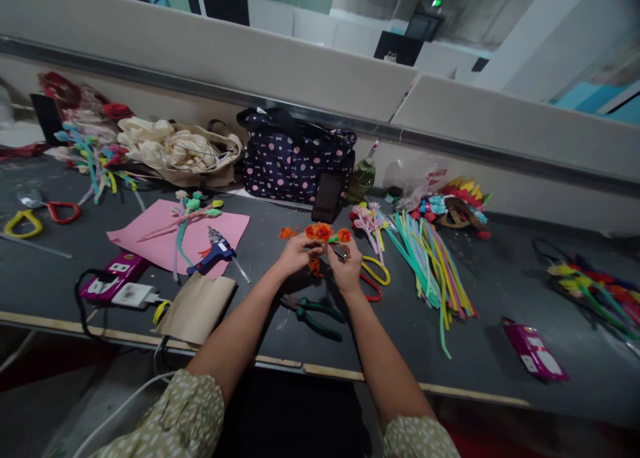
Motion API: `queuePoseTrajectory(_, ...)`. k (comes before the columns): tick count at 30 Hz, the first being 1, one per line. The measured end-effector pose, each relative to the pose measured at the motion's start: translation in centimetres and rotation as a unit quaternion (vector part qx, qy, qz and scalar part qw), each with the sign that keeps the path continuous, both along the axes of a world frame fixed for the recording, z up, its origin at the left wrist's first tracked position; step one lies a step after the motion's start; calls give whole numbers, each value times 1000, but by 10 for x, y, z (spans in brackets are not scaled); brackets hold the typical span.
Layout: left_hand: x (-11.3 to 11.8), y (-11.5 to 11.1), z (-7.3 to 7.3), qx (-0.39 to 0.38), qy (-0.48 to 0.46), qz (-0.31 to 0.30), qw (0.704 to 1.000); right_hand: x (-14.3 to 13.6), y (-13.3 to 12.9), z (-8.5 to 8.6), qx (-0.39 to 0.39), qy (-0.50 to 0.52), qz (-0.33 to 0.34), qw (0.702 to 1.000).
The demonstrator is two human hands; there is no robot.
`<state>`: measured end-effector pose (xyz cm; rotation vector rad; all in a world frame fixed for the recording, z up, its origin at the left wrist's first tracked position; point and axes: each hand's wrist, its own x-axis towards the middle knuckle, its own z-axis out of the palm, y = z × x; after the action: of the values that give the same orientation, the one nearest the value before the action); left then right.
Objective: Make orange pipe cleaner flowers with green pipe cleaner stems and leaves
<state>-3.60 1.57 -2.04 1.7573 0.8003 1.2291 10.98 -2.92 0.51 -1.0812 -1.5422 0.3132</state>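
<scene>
From the head camera, my left hand (299,253) and right hand (347,261) meet above the dark grey tabletop (430,371), fingertips pinched around a fuzzy orange flower piece (320,231). It sits at the middle of the bench, in front of the polka-dot bag (297,155). Its long axis runs crosswise, left to right, a tufted bloom toward each side and a short bright-green section near the right-hand end. The left fingers press together at its left part; the right fingers close near the green section, where a slim, shiny metal tip (339,251) shows; which tool it belongs to I cannot tell.

Frayed orange fluff (287,233) lies just beyond my left fingers. Below my hands rest pliers (317,317) with smooth, curved green handles; looped scissor handles (375,271), yellow and red, show beside my right hand. To the right, soft chenille stems (433,265) fan out in green, yellow and lilac. To the left, a blue glue gun (213,255) lies on smooth pink paper (160,235), near creased brown paper (197,308).
</scene>
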Motion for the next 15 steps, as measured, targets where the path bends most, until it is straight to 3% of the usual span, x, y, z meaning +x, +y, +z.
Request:
queuePoseTrajectory(10, -7, -3, 10, -88, -39, -91, 991, 5, -1, 6, -30, 64, -29, 997)
queuePoseTrajectory(15, -4, -6, 12, -195, -94, -116, 969, 7, -1, 15, -52, 48, -28, 997)
